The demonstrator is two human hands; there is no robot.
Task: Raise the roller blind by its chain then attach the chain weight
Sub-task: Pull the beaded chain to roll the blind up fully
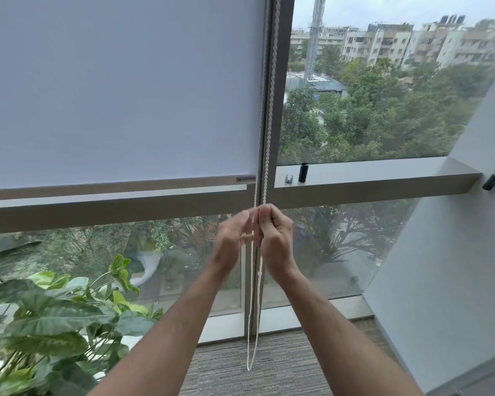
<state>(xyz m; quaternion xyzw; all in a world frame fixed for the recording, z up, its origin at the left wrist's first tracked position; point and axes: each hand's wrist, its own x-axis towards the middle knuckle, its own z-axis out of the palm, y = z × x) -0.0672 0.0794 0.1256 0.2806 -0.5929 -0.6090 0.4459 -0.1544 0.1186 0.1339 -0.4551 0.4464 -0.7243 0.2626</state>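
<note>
**Both hands on the blind chain**

The roller blind [120, 92] hung with its bottom bar just above the window ledge [369, 178]. Both forearms reached up and forward. The blurred left hand [232, 238] curled around the beaded chain [270, 110]; the right hand [275, 238] pinched it beside the left. The chain's loop dangled near the carpet [283, 367]. A black cylinder [304, 172] stood upright on the ledge's left end.
</note>
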